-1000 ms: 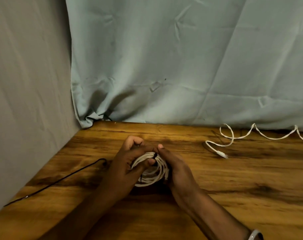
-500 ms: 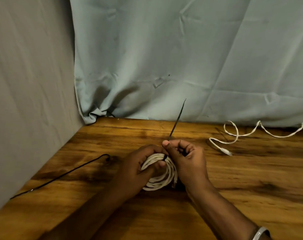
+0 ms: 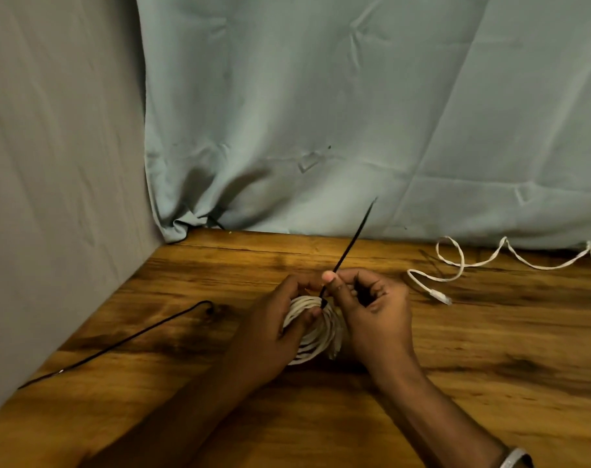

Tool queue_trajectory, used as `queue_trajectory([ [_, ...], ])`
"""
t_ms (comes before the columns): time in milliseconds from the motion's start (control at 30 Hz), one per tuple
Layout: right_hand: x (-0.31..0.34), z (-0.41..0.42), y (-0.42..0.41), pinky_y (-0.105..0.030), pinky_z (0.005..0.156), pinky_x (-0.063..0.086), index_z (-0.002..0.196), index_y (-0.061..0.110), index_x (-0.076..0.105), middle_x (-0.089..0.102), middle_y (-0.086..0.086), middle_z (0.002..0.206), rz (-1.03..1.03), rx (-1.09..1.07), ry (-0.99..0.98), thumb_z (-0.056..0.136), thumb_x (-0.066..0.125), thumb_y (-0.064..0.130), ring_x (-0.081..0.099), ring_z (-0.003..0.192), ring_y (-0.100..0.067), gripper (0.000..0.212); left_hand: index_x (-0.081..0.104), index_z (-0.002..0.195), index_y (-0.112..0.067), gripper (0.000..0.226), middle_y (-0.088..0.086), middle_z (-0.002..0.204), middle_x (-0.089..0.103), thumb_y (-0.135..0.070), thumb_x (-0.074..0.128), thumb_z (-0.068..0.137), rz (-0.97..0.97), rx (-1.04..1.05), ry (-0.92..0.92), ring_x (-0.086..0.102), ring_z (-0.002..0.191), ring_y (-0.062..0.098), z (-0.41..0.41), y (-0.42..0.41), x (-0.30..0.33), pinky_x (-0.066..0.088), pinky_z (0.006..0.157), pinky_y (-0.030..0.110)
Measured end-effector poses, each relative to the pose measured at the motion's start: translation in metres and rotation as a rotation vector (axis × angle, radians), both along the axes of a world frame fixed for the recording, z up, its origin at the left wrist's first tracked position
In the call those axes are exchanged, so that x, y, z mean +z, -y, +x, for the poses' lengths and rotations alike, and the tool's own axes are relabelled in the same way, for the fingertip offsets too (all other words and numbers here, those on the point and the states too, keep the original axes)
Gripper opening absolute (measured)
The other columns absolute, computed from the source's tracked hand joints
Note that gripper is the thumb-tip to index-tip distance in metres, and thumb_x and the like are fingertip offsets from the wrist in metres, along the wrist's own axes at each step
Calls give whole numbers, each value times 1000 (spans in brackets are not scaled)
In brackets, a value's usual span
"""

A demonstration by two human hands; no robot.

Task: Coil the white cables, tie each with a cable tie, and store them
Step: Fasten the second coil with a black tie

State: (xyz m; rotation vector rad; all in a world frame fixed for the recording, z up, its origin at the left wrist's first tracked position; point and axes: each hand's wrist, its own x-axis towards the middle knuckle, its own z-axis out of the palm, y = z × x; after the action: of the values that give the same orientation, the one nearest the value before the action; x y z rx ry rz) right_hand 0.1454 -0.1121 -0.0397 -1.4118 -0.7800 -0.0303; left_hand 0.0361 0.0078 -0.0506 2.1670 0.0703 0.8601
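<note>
Head cam | my left hand [image 3: 270, 327] gripped the coiled white cable [image 3: 316, 329] on the wooden table [image 3: 489, 366] | right hand [image 3: 371, 309] pinched the black cable tie [image 3: 349, 246] tail | step: cinching, I'd say | next: pull snug, then that loose white cable [image 3: 456, 265] by the curtain

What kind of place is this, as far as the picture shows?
Probably a makeshift indoor work corner: a wooden table pushed against hanging cloth backdrops, with loose cables lying on it, a white cable and a black cord.
</note>
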Motion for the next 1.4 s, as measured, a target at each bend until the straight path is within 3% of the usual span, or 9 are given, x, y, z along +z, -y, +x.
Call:
queue_trajectory([
  [167, -2, -8, 0, -24, 67, 57, 85, 24, 80, 77, 10, 80, -43, -3, 182, 91, 77, 16, 73, 79, -9, 10, 63, 114, -26, 17, -17, 101, 71, -19, 62, 98, -3, 45, 46, 67, 96, -2, 3, -7, 0, 50, 78, 14],
  [333, -12, -10, -4, -35, 67, 53, 94, 22, 78, 71, 14, 88, -186, -1, 565, 97, 74, 25, 66, 85, -10, 6, 63, 104, -23, 17, -9, 94, 69, -8, 63, 95, -216, 95, 81, 66, 85, 3, 4, -16, -7, 51, 70, 17],
  [467, -15, -9, -5, -32, 64, 53, 89, 25, 78, 67, 18, 81, -253, -12, 554, 92, 79, 21, 64, 80, -9, 5, 64, 105, -21, 18, -9, 98, 70, -6, 61, 96, -387, 58, 52, 67, 92, 6, 7, -22, -11, 53, 75, 18],
  [600, -17, -6, -5, -18, 67, 49, 91, 30, 81, 68, 26, 83, -310, 4, 514, 88, 83, 20, 66, 86, -6, 11, 67, 107, -18, 15, 2, 105, 72, -9, 60, 98, -545, 9, 15, 67, 96, 16, 8, -27, -10, 55, 81, 31],
  [733, -22, -3, -6, -31, 68, 49, 96, 35, 82, 62, 22, 83, -370, -26, 566, 87, 81, 30, 55, 91, -5, 10, 70, 107, -8, 18, 12, 105, 75, -4, 55, 97, -792, -67, -6, 69, 94, 23, 7, -29, -5, 54, 81, 35],
  [900, -27, 2, -6, -46, 76, 49, 102, 39, 81, 67, 25, 83, -465, -30, 546, 89, 78, 36, 48, 87, 0, 14, 71, 109, -21, 17, 0, 106, 75, -12, 61, 97, -588, 11, -65, 70, 99, 14, 7, -28, -10, 57, 80, 25],
  [1100, -22, -3, -3, -37, 78, 32, 103, 41, 80, 72, 23, 85, -519, -67, 644, 89, 81, 30, 48, 83, -5, 19, 71, 112, -18, 20, 0, 105, 76, -8, 65, 95, -503, 18, -46, 72, 100, 15, 7, -29, -11, 60, 81, 28],
  [1300, -22, -5, -3, -39, 81, 38, 102, 38, 79, 64, 21, 91, -542, -36, 691, 87, 72, 24, 52, 89, -7, 21, 70, 111, -20, 21, -4, 105, 75, -8, 65, 95, -386, 72, 18, 70, 99, 10, 5, -28, -11, 59, 82, 26],
  [1400, -20, -2, -4, -28, 77, 49, 93, 28, 71, 64, 12, 92, -249, -45, 367, 88, 68, 18, 58, 90, -8, 12, 70, 109, -24, 23, -12, 106, 74, -7, 66, 94, -287, 70, 66, 69, 100, 4, 4, -27, -9, 55, 82, 19],
])
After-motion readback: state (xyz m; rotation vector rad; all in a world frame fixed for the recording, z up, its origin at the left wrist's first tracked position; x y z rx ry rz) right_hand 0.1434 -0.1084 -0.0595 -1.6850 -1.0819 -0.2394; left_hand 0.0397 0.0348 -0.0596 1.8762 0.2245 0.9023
